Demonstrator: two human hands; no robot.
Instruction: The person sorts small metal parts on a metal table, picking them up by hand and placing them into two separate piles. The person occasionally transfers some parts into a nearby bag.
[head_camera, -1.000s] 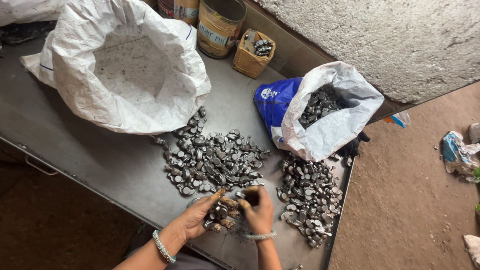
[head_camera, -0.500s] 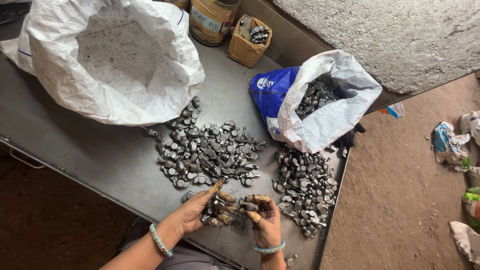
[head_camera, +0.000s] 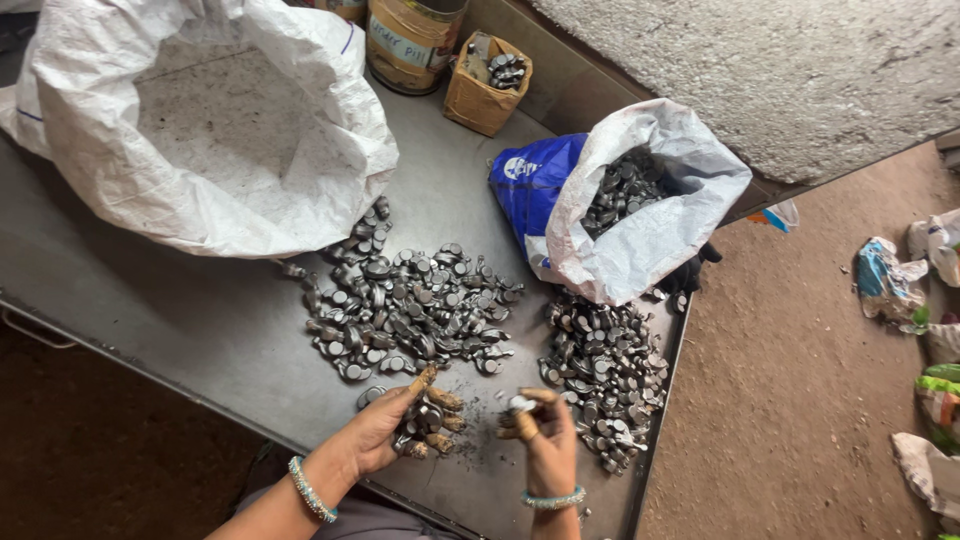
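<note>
I see small dark grey metal pieces, round-headed with short stems. My left hand (head_camera: 395, 430), low centre of the frame, is cupped around a handful of metal pieces (head_camera: 428, 418); finger covers on the tips. My right hand (head_camera: 545, 440) pinches one small piece (head_camera: 520, 403) at the fingertips, though it is too small to be sure of its shape. Both hands sit just above the grey metal surface (head_camera: 180, 310). A large pile (head_camera: 410, 310) lies above the left hand, and a second pile (head_camera: 605, 365) lies just right of the right hand. Upper left is a big white sack (head_camera: 210, 130); right of centre is a white-and-blue bag (head_camera: 630, 215) full of pieces. A small cardboard box (head_camera: 485, 85) and a tin (head_camera: 410, 40) are at top centre.
</note>
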